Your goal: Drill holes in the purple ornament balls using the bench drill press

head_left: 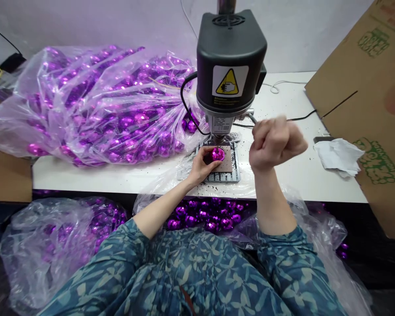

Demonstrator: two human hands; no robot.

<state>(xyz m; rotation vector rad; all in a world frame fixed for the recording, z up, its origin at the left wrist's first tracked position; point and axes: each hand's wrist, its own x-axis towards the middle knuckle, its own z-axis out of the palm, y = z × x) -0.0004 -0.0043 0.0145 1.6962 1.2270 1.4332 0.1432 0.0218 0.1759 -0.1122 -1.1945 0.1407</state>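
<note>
A small bench drill press (229,66) with a black motor housing stands on the white table (125,177). My left hand (202,164) pinches a shiny purple faceted ball (217,154) on the drill's base plate (232,169), right under the spindle. My right hand (272,142) is clenched in a fist around the drill's metal feed lever (252,118), to the right of the machine.
A large clear plastic bag (95,105) full of purple balls lies on the table at the left. More bags of balls (204,215) sit in my lap and below left. A big cardboard box (371,109) and a crumpled white cloth (339,156) are at right. Dark shavings litter the table.
</note>
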